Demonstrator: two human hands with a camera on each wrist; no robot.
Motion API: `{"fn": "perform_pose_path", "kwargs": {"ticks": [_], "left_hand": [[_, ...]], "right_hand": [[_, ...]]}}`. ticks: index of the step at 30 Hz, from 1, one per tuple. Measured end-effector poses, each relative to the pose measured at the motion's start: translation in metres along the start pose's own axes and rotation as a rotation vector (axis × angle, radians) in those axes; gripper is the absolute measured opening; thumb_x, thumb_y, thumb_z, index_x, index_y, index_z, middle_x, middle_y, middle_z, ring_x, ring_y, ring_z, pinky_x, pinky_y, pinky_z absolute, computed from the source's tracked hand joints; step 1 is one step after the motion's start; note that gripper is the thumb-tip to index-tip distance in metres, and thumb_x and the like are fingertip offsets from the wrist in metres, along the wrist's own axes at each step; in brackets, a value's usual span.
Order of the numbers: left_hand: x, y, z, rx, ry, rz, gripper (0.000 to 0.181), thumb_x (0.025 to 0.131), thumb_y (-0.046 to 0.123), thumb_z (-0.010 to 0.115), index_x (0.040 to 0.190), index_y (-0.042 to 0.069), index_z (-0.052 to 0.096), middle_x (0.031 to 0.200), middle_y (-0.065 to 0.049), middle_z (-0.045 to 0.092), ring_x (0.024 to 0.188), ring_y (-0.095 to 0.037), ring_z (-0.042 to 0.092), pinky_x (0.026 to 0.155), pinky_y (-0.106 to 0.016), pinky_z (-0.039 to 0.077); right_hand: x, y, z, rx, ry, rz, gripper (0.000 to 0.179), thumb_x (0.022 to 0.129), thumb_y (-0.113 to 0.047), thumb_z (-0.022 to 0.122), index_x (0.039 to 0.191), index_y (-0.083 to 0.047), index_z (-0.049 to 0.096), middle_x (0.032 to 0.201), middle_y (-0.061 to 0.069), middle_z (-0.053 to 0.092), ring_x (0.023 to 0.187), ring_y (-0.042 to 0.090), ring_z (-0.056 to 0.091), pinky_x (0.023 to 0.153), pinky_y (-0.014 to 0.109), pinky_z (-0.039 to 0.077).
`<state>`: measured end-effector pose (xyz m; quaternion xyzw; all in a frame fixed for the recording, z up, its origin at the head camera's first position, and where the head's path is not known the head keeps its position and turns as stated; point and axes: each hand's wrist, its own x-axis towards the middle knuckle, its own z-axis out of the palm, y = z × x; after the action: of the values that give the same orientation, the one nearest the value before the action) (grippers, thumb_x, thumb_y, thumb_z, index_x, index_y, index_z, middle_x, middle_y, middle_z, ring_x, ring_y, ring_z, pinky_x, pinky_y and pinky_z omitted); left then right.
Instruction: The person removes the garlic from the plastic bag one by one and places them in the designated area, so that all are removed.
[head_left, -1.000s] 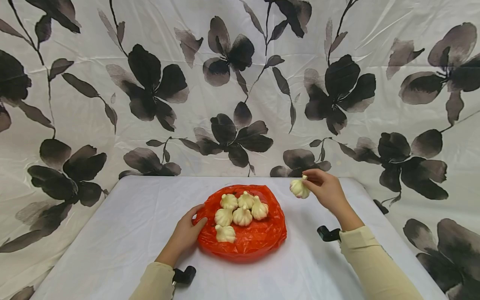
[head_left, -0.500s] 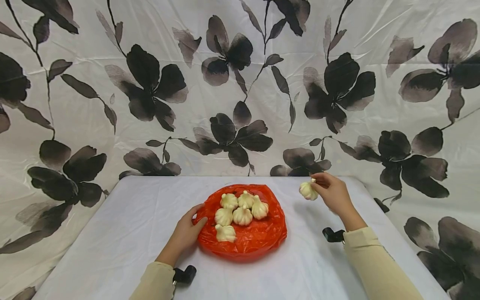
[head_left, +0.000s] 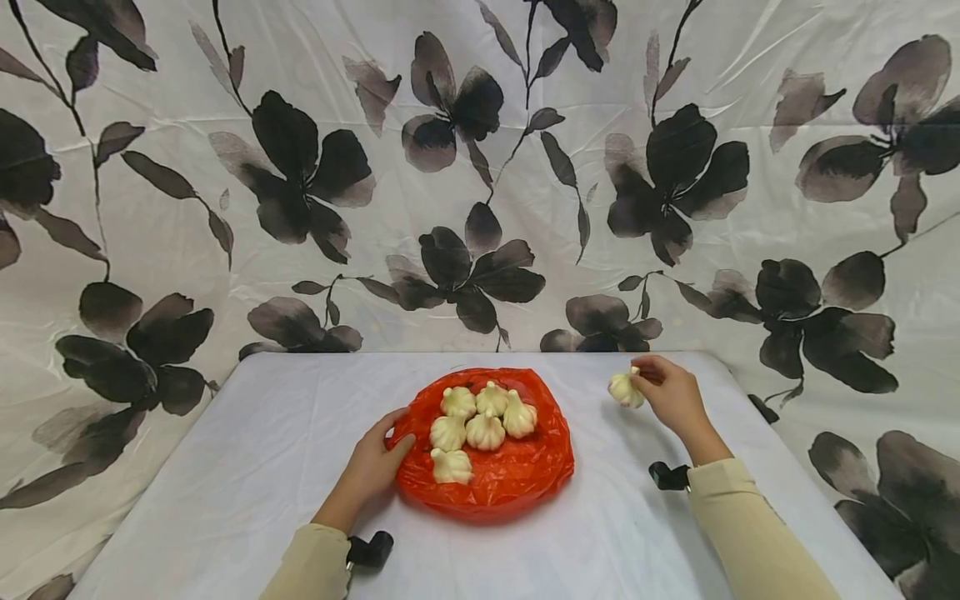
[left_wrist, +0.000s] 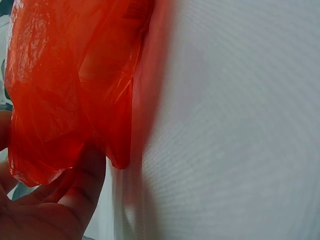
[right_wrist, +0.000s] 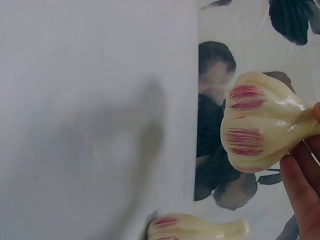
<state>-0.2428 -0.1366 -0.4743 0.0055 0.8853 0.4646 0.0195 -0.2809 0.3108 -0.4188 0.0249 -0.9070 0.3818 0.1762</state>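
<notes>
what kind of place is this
Probably a makeshift indoor filming setup, though the room beyond is out of view: there's a white-covered table in front of a flower-printed sheet, and the person wears small black wrist devices.

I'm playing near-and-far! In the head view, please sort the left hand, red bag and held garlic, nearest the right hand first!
1. Held garlic: pinched in the right hand.
2. Red bag: in the middle.
3. Left hand: at the bag's left.
</notes>
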Motion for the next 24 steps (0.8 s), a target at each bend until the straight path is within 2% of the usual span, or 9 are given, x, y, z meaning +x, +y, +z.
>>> {"fn": "perform_pose_path", "kwargs": {"ticks": [24], "left_hand": [[-0.001,-0.003,0.001,0.001,0.008,-0.024,0.053,0.098,0.029,0.055,0.148,0.021,0.038,0.152,-0.013,0.041,0.136,-0.039,0.043,0.103,-0.053,0.046]], "right_hand": [[-0.003,0.027,0.010,-0.056,-0.056,0.103,0.031,0.095,-0.013,0.059,0.124,-0.001,0.060,0.122,0.022,0.065,0.112,0.036,0.063,0.094,0.047,0.052]]}}
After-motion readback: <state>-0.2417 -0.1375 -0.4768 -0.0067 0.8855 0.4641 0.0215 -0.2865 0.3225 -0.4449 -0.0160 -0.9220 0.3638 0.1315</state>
